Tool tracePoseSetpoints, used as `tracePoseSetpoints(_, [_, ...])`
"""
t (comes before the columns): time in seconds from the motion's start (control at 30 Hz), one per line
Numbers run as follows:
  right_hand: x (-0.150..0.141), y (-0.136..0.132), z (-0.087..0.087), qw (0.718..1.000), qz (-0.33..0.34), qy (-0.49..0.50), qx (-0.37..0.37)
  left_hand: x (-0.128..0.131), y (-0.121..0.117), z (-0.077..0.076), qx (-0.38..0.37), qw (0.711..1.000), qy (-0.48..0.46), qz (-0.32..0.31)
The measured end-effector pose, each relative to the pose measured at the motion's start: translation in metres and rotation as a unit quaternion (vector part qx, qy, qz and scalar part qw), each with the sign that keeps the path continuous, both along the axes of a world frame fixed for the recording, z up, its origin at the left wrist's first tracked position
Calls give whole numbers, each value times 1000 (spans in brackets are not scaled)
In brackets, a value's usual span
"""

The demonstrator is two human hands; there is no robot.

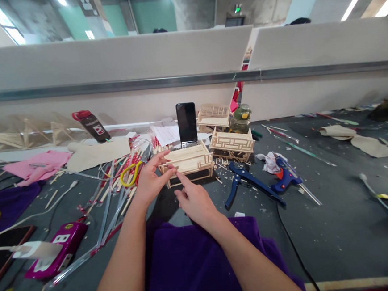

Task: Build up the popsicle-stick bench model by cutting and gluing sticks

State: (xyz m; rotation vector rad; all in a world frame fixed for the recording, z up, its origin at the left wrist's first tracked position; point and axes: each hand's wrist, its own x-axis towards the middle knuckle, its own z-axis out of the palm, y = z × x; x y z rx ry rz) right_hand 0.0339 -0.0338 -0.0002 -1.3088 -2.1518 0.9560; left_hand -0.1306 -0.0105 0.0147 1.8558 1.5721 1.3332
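A small model of thin wooden sticks (190,159) stands in front of me, with a slatted top and low railings. My left hand (151,180) is at its left end, index finger over the top and thumb along the front edge, closed around that corner. My right hand (197,203) points its index finger at the same front edge, close to the left thumb tip; its thumb is held apart and its other fingers are partly curled. Whether a small stick lies between the fingertips cannot be made out. Two similar stick models (232,143) stand behind, to the right.
A blue cutter (250,183) and a blue glue gun (285,176) lie to the right. Yellow-handled scissors (129,174) and loose sticks lie left. A phone (187,122) stands behind the model, near a green-lidded jar (241,119). A purple cloth (197,266) covers the near edge.
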Motion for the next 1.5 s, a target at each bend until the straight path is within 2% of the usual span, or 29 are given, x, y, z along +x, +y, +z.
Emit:
tracePoseSetpoints(0.2, [17,-5,13,1000,-12,22,12,1,0,1,-16,1000,-3,-4])
tracePoseSetpoints(0.4, [75,-27,20,993,-75,88,-10,0,1,1,-14,1000,-4,0])
tracePoseSetpoints(0.5, [107,-40,16,988,-113,104,-32,1,0,0,-12,1000,-4,2])
tracePoseSetpoints(0.63, [141,-54,5,984,-157,76,-39,2,0,1,-10,1000,-5,6])
tracePoseSetpoints(0.87, [177,-62,-18,973,-227,31,-22,1,0,0,-4,1000,4,10])
tracePoseSetpoints(1.0, [197,-58,-22,956,-292,25,-20,0,1,-1,-1,1000,5,9])
tracePoseSetpoints(1.07, [209,-54,-20,946,-325,1,8,1,1,1,11,1000,15,17])
tracePoseSetpoints(1.17, [226,-45,-12,916,-383,-104,63,2,1,3,21,999,17,21])
tracePoseSetpoints(1.27, [239,-33,-7,870,-438,-215,68,3,1,5,21,999,16,23])
tracePoseSetpoints(1.3, [241,-28,-7,865,-443,-229,64,4,1,5,20,999,16,22])
tracePoseSetpoints(1.33, [243,-24,-9,869,-436,-228,57,3,1,4,19,999,15,23])
tracePoseSetpoints(1.43, [246,-9,-19,907,-382,-177,23,2,1,2,11,1000,10,25])
tracePoseSetpoints(1.5, [246,1,-25,915,-372,-154,-19,1,1,0,-2,1000,1,20])
